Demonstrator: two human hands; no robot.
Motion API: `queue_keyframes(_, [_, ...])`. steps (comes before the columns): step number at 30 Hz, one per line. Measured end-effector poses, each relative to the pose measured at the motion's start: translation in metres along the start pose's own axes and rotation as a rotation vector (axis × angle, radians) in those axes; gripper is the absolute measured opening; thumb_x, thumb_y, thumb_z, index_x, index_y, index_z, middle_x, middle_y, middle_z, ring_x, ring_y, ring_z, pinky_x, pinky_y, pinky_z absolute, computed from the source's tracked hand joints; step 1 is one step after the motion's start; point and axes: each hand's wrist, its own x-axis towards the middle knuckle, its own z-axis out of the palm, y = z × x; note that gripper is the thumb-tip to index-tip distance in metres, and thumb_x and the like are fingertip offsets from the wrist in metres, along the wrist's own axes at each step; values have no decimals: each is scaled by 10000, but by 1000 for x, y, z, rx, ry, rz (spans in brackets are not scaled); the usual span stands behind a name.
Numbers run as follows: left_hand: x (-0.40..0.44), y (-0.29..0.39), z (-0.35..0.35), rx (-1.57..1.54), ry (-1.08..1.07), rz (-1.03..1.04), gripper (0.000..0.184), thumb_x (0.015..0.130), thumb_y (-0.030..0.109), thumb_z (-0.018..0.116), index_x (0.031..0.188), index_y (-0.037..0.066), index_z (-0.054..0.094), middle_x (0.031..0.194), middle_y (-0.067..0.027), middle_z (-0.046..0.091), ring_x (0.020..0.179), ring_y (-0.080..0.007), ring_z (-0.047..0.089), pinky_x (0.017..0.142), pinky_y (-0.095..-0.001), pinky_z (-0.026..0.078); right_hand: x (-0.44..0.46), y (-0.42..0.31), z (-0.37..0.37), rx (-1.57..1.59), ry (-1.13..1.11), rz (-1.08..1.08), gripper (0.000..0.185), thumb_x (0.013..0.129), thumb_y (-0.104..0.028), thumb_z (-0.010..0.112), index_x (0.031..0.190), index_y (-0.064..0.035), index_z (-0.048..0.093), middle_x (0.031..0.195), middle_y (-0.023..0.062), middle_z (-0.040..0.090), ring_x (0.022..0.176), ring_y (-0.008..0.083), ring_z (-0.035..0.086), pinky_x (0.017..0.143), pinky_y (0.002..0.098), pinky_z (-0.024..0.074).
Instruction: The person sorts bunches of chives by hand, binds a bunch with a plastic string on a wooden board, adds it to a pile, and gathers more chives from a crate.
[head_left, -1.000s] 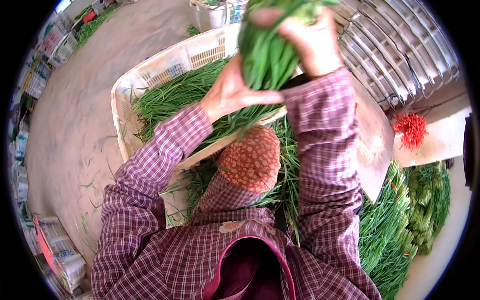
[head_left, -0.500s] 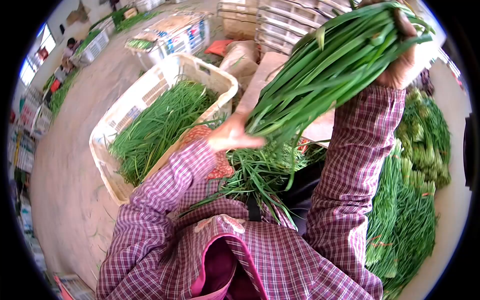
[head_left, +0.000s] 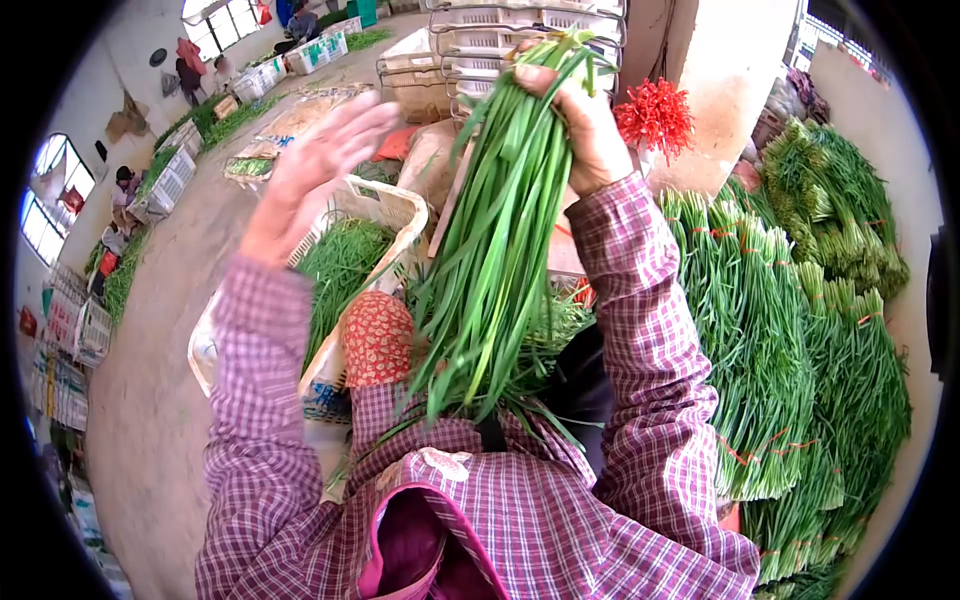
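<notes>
While the left hand [head_left: 318, 178] is raised, fingers extended and released, a basket [head_left: 405, 208] of loose greens [head_left: 345, 262] stands below it. Rightward, a leafy bunch [head_left: 505, 225] hangs from the right hand [head_left: 588, 122], clenched around its upper end. Right of that hand: red strips [head_left: 656, 116], then bundles [head_left: 748, 335].

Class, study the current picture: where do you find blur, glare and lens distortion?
Head view: the left hand is smeared by motion blur, while the right hand gripping the green bundle looks sharper; head view: the far-left window is washed out to white in its panes; head view: the wide lens bows the room, with blackened, rounded edges.
</notes>
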Motion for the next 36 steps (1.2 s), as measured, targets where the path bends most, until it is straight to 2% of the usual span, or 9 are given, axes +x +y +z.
queue_keyframes(2, [14, -21, 27, -347, -148, -20, 951, 710, 498, 762, 1431, 27, 360, 1363, -159, 509, 1285, -257, 463, 1131, -368, 299, 1, 14, 8, 67, -69, 92, 413, 763, -142, 740, 1118, -19, 569, 923, 61, 637, 778, 158, 647, 722, 303, 568])
queue_keyframes(6, [-27, -63, 79, -684, -241, -236, 953, 689, 485, 782, 1402, -1, 377, 1224, -156, 547, 1106, -258, 507, 990, -371, 366, -11, 30, 31, 355, -58, 143, 389, 790, -115, 714, 1125, -43, 530, 959, 60, 621, 790, 164, 635, 717, 306, 571])
queue_keyframes(13, [-133, -86, 100, -769, -90, -389, 958, 652, 462, 817, 1351, -48, 407, 981, -149, 614, 793, -262, 585, 745, -377, 483, -15, 84, 47, 566, -101, 301, 408, 796, -171, 714, 1141, -118, 501, 964, 59, 602, 812, 209, 649, 718, 390, 587])
queue_keyframes(18, [-165, -78, 82, -741, -11, -427, 962, 626, 445, 842, 1315, -82, 428, 808, -145, 662, 569, -264, 640, 570, -381, 567, -17, 92, 58, 600, -162, 506, 538, 847, -199, 706, 1310, -77, 458, 1032, 61, 629, 835, 169, 664, 707, 328, 593])
queue_keyframes(21, [-167, -74, 54, -789, 9, -518, 819, 538, 203, 865, 1264, 11, 538, 1069, -94, 668, 984, -234, 635, 927, -357, 497, -31, 111, 26, 621, -211, 539, 556, 959, -366, 537, 1397, -79, 351, 1265, 136, 516, 1109, 240, 570, 869, 441, 546])
queue_keyframes(26, [-163, -77, 41, -516, 214, -653, 746, 560, 240, 830, 1224, 19, 571, 1094, -80, 650, 1032, -210, 607, 933, -348, 468, -78, 103, 46, 393, 6, 626, 872, 938, -568, 459, 1514, -83, 20, 1509, 189, 258, 1306, 276, 402, 950, 439, 487])
queue_keyframes(28, [-163, -85, 44, -545, 206, -654, 723, 588, 201, 822, 1235, 16, 557, 1124, -76, 635, 1048, -202, 596, 934, -339, 467, -86, 128, 61, 159, 87, 331, 852, 906, -450, 608, 1491, -29, 154, 1431, 183, 370, 1272, 246, 424, 1026, 352, 408])
queue_keyframes(31, [-165, -93, 49, -533, 180, -498, 732, 694, 153, 797, 1325, 2, 457, 1185, -85, 604, 1043, -200, 619, 894, -335, 532, -92, 134, 84, 277, 240, 238, 614, 884, -138, 659, 1386, -7, 332, 1249, 123, 519, 1111, 189, 524, 965, 322, 433])
queue_keyframes(36, [-172, -72, 70, -651, 282, -457, 740, 686, 59, 775, 1341, 1, 438, 1254, -96, 561, 1129, -222, 572, 956, -347, 483, -94, 145, 96, 128, 248, 51, 577, 907, -80, 612, 1391, -41, 300, 1246, 105, 527, 1093, 170, 539, 936, 310, 459])
